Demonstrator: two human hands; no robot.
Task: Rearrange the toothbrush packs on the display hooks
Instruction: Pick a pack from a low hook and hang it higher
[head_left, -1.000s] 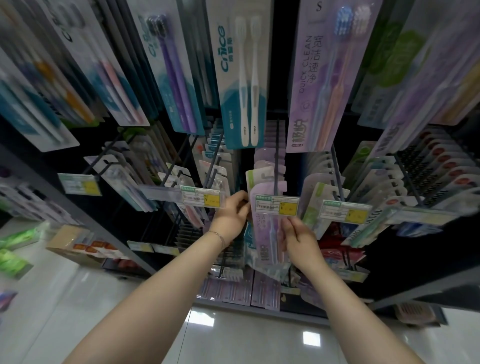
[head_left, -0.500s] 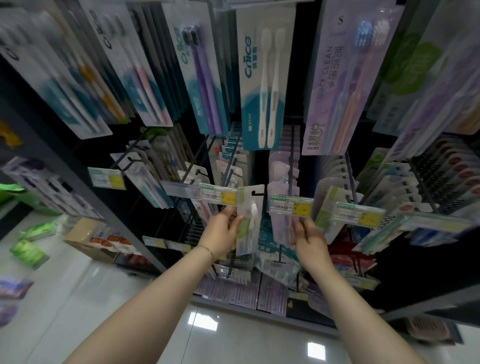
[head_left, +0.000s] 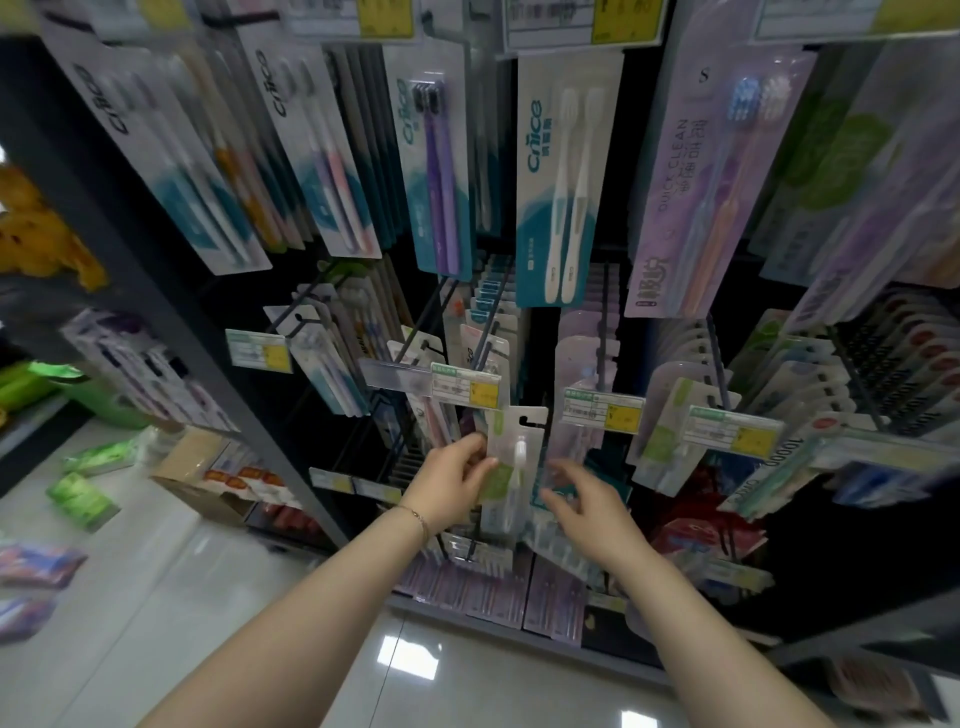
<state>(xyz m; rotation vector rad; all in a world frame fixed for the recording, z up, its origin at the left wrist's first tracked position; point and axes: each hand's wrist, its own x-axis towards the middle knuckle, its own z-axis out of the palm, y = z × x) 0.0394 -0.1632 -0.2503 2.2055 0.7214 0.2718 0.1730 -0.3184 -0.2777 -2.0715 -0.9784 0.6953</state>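
Head view: a green-and-white toothbrush pack (head_left: 511, 467) is held upright just below centre. It is gripped along its left edge by the left hand (head_left: 454, 486), with thumb and fingers curled onto it. At 3 o'clock from the pack, the right hand (head_left: 589, 501) is seen released, fingers loosely spread towards the pack's right edge; contact cannot be told through the blur. One price label (head_left: 466, 387) is set at 11 o'clock of the pack's hang tab, a second price label (head_left: 602, 410) at 1 o'clock.
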